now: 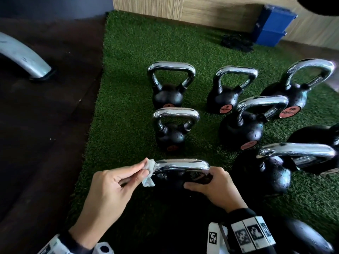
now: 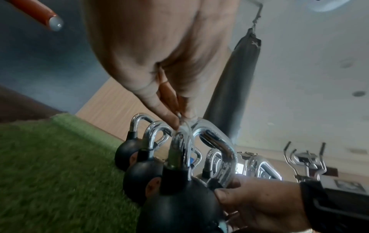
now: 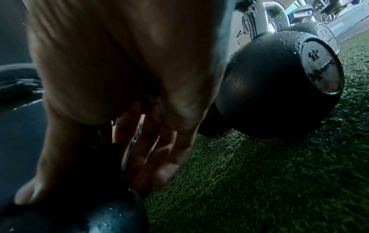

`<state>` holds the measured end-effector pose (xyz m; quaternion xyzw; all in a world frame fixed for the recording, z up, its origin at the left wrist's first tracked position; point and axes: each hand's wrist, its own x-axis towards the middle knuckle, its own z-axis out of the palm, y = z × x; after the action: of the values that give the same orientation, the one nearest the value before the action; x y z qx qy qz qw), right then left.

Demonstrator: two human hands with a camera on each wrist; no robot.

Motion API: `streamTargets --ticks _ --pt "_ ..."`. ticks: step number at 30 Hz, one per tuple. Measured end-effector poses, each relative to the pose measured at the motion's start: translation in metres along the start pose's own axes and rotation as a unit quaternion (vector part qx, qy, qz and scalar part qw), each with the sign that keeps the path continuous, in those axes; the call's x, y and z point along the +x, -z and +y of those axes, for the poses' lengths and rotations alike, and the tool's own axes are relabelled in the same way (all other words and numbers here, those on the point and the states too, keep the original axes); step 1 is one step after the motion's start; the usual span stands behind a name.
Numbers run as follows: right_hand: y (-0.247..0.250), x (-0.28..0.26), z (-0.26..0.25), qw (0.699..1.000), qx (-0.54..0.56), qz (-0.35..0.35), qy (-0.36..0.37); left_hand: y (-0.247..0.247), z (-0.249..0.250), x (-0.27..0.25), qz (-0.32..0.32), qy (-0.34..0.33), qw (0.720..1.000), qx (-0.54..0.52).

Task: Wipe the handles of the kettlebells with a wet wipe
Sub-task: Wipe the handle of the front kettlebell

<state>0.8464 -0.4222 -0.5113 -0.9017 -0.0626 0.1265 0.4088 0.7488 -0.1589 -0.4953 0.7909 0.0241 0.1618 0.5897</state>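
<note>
At lower centre of the head view, the left hand (image 1: 108,187) pinches a wipe (image 1: 149,172) against the left end of the nearest kettlebell's handle (image 1: 181,165); the right hand (image 1: 214,187) grips its right shoulder. Other kettlebells (image 1: 169,87) crowd the turf (image 1: 124,88) behind and right; blue boxes (image 1: 271,24) sit upper right.

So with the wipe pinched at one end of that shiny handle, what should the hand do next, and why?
Probably slide the wet wipe rightward along the nearest kettlebell's handle. The left hand pinches the wipe at the handle's left bend, the bar beyond it lies bare, and the right hand grips the kettlebell at the handle's right end.
</note>
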Motion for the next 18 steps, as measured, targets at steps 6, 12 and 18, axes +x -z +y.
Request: streamTargets --ticks 6,12,18 --pt "-0.001 0.001 0.003 1.0 0.002 0.009 -0.005 -0.001 -0.024 -0.001 -0.026 0.067 0.996 -0.049" --pt "0.0 0.002 0.002 1.0 0.004 0.007 -0.006 -0.01 -0.04 -0.005 -0.04 0.078 0.996 -0.01" --pt "-0.001 -0.004 -0.001 0.999 0.019 0.002 -0.036 -0.018 -0.047 -0.008 -0.002 0.057 0.998 -0.013"
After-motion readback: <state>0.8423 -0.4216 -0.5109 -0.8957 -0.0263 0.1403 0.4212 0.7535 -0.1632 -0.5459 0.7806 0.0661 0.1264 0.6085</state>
